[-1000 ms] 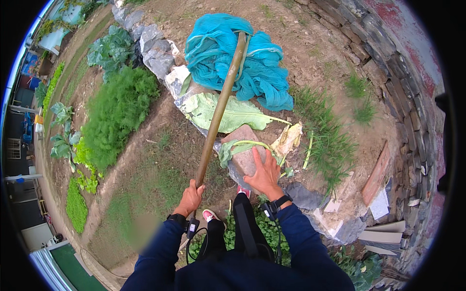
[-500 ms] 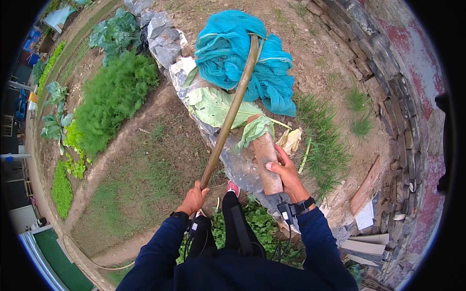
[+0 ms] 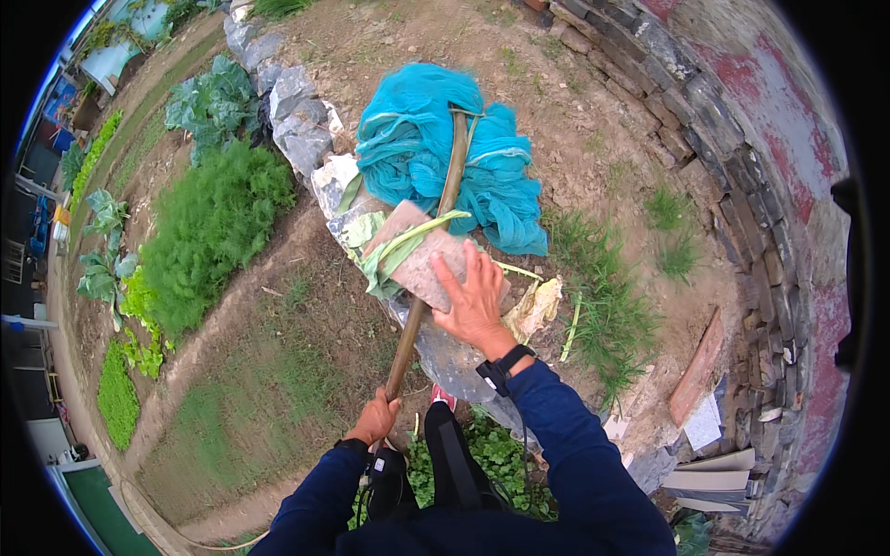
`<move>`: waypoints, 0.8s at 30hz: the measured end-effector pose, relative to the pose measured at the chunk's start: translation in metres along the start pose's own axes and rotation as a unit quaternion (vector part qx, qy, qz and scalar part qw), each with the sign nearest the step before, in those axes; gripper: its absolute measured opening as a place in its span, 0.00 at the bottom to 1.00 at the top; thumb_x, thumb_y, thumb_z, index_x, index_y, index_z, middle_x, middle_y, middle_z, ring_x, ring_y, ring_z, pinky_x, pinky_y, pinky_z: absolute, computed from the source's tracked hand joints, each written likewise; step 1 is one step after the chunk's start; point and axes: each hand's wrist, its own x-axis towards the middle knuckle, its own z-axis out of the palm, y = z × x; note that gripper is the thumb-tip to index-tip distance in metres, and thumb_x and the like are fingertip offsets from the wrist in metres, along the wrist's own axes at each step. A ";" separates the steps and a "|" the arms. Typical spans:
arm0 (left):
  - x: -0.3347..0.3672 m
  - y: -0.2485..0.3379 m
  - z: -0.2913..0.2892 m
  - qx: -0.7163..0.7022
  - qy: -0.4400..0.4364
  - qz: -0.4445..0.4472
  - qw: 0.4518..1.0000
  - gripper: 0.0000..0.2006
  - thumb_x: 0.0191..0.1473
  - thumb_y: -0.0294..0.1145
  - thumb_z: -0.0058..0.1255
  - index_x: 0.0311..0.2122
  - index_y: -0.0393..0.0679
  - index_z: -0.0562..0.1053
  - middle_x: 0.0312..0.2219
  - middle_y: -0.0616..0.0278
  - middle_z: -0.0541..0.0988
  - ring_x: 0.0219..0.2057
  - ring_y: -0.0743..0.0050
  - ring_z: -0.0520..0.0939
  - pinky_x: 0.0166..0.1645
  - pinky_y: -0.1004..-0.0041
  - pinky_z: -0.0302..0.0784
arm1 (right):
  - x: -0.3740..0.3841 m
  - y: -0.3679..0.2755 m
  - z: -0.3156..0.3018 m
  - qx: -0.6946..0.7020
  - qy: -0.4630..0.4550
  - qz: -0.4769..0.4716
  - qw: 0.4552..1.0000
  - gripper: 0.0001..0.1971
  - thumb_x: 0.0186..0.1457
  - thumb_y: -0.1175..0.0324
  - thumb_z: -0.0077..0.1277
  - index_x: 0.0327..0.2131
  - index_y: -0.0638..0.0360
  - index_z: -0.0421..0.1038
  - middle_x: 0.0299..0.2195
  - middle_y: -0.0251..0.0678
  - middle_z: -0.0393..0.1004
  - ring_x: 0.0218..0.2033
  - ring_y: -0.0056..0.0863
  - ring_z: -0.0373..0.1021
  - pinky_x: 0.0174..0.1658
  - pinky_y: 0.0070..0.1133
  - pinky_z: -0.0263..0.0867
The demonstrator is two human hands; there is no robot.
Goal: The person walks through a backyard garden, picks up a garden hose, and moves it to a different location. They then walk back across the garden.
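Observation:
My left hand (image 3: 374, 417) is wrapped round the near end of a long wooden pole (image 3: 404, 352). The pole's far end lies on a heap of turquoise netting (image 3: 417, 120). My right hand (image 3: 476, 306) grips a flat reddish-brown brick (image 3: 419, 271), thumb and fingers spread over its near face. The brick is over the middle of the pole and hides part of it; whether they touch I cannot tell. A wilted leaf with a pale stalk (image 3: 405, 246) hangs across the brick. Beside my right hand lies a dried, yellowish leaf (image 3: 535, 309).
Grey stones (image 3: 301, 120) edge the bed on the left, with feathery green plants (image 3: 218, 222) beyond. Grass tufts (image 3: 593, 278) grow at right. A broken reddish slab (image 3: 697, 363) lies before a curved wall of stacked bricks (image 3: 742, 199). Leafy greens (image 3: 482, 463) grow by my feet.
My right hand has moved left and away from me with the brick, turning it to show its broad face over the pole. My left hand keeps its hold on the pole.

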 end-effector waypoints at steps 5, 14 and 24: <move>0.009 -0.017 -0.002 0.007 -0.019 -0.001 1.000 0.21 0.53 0.44 0.42 0.39 0.34 0.58 0.27 0.32 0.73 0.33 0.32 0.74 0.37 0.51 0.69 | -0.009 0.023 0.034 0.014 -0.015 -0.019 1.000 0.47 0.27 0.59 0.64 0.56 0.35 0.51 0.57 0.51 0.43 0.55 0.51 0.46 0.55 0.45 0.42; 0.028 -0.018 -0.002 0.019 -0.019 -0.022 0.999 0.23 0.51 0.48 0.45 0.38 0.34 0.61 0.30 0.33 0.73 0.37 0.35 0.73 0.40 0.55 0.68 | -0.017 0.033 0.027 0.045 -0.044 0.024 0.998 0.50 0.28 0.53 0.64 0.58 0.34 0.46 0.59 0.51 0.39 0.58 0.52 0.42 0.53 0.51 0.41; 0.035 -0.016 -0.002 0.009 -0.029 -0.014 0.999 0.26 0.50 0.51 0.45 0.39 0.34 0.61 0.29 0.33 0.74 0.36 0.36 0.74 0.40 0.55 0.69 | 0.022 0.016 0.031 0.110 -0.005 0.046 0.993 0.50 0.31 0.47 0.61 0.59 0.38 0.46 0.60 0.49 0.38 0.60 0.50 0.40 0.55 0.50 0.36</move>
